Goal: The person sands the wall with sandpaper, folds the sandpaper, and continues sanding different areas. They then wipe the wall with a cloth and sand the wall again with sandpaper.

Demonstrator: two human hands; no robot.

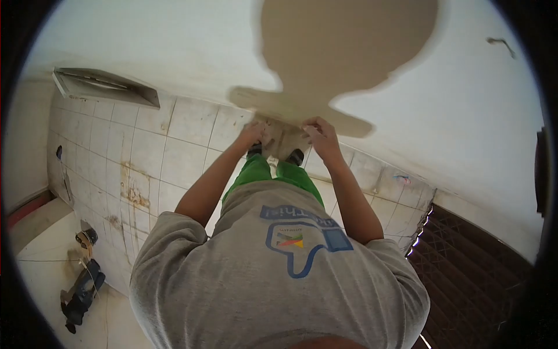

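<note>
My left hand (254, 134) is held low in front of my body, above the tiled floor and close to the white wall. Its fingers look apart, with nothing visible in them. Level with it, my right hand (321, 138) has its fingers bent toward the thumb. Whatever may be between those fingertips is too small to make out. A gap separates the two hands. Beneath them are my dark shoes (296, 156) and green trousers (256, 170). The shadow (349, 52) of my head and arms falls on the white wall (174, 35).
A grey box-like frame (107, 87) lies by the wall at left. Black objects (84, 291) rest on the floor at lower left. Stained tiles (136, 189) cover the floor. A dark slatted shutter (471, 273) stands at right, and a short wire (503, 45) sticks out of the wall.
</note>
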